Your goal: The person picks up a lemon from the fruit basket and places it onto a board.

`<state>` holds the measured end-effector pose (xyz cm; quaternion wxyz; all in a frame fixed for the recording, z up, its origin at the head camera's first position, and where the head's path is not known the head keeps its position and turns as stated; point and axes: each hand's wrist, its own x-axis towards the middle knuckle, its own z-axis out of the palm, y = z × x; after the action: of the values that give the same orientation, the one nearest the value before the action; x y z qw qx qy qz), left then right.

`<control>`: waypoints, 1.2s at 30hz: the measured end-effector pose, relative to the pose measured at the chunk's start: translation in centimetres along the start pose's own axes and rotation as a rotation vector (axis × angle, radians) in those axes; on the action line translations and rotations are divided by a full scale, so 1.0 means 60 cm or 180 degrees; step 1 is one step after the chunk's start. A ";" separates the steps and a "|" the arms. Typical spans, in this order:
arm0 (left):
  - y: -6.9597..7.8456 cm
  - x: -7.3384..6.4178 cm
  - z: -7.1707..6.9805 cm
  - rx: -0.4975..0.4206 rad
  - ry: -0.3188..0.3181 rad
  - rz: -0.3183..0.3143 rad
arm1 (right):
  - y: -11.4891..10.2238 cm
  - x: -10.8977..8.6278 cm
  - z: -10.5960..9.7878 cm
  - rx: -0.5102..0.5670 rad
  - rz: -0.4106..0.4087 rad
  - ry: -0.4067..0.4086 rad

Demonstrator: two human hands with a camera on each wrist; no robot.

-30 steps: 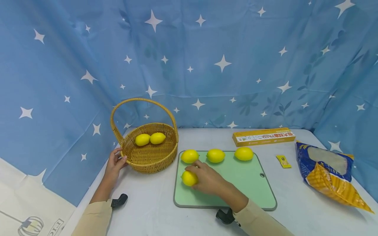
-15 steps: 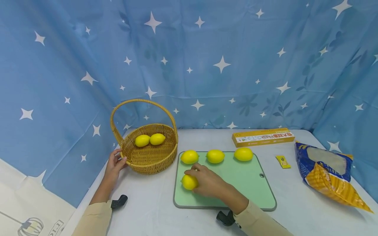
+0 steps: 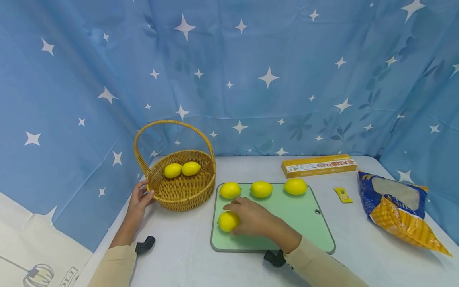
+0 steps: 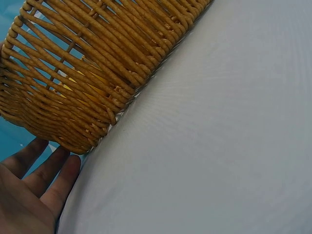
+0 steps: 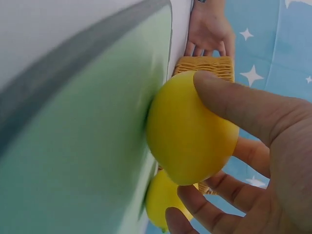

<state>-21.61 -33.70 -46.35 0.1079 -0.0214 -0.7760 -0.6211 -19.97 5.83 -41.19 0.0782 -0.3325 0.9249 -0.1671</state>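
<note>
Two yellow lemons (image 3: 173, 170) lie in the wicker basket (image 3: 186, 199). My left hand (image 3: 139, 201) rests on the basket's left rim, its fingers extended against the weave in the left wrist view. My right hand (image 3: 252, 217) is spread loosely around a lemon (image 3: 228, 221) at the left front of the green cutting board (image 3: 287, 223). In the right wrist view its thumb (image 5: 243, 105) lies along that lemon, while the other fingers are parted behind and below it. Farther back on the board are a left lemon (image 3: 230, 190), a middle lemon (image 3: 261, 189) and a right lemon (image 3: 295, 186).
Behind the board lies a yellow pasta box (image 3: 319, 166). A small yellow packet (image 3: 343, 195) and a blue and orange bag (image 3: 398, 211) are to its right. Blue star-patterned curtain (image 3: 229, 79) borders the back and sides of the white table (image 3: 179, 247).
The lemon at my right hand has come slightly toward me, down on the board. My right fingers have loosened off its top, showing more of it. My left hand stays on the basket.
</note>
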 end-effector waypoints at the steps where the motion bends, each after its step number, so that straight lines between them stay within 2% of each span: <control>1: -0.007 0.003 -0.001 -0.0001 0.0012 0.0008 | -0.001 0.002 -0.003 -0.0028 -0.0007 -0.0033; 4: -0.022 0.008 -0.003 0.0035 0.0046 0.0018 | -0.006 0.005 -0.009 -0.0104 -0.0047 -0.0121; 9: -0.030 0.009 -0.002 0.0036 0.0074 0.0059 | -0.013 0.016 -0.025 -0.0266 -0.0185 -0.0232; 12: -0.024 0.006 -0.002 0.0031 0.0041 0.0097 | -0.012 0.029 -0.039 -0.0281 -0.0251 -0.0284; 16: 0.003 -0.003 0.003 -0.0011 0.0007 0.0070 | -0.010 0.046 -0.051 -0.0290 -0.0299 -0.0301; 19: 0.013 -0.006 0.005 -0.0047 0.0008 0.0027 | -0.011 0.058 -0.055 -0.0338 -0.0376 -0.0312; 27: -0.024 0.005 -0.005 0.0055 0.0060 0.0040 | -0.023 0.100 -0.050 -0.0466 -0.0610 -0.0267; 36: -0.023 0.007 -0.002 0.0021 0.0063 0.0091 | -0.049 0.145 -0.052 -0.0700 -0.0782 -0.0179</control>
<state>-22.24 -34.18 -47.56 0.1245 -0.0261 -0.7766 -0.6171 -25.73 -1.09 -37.51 0.0461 -0.4541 0.8874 -0.0638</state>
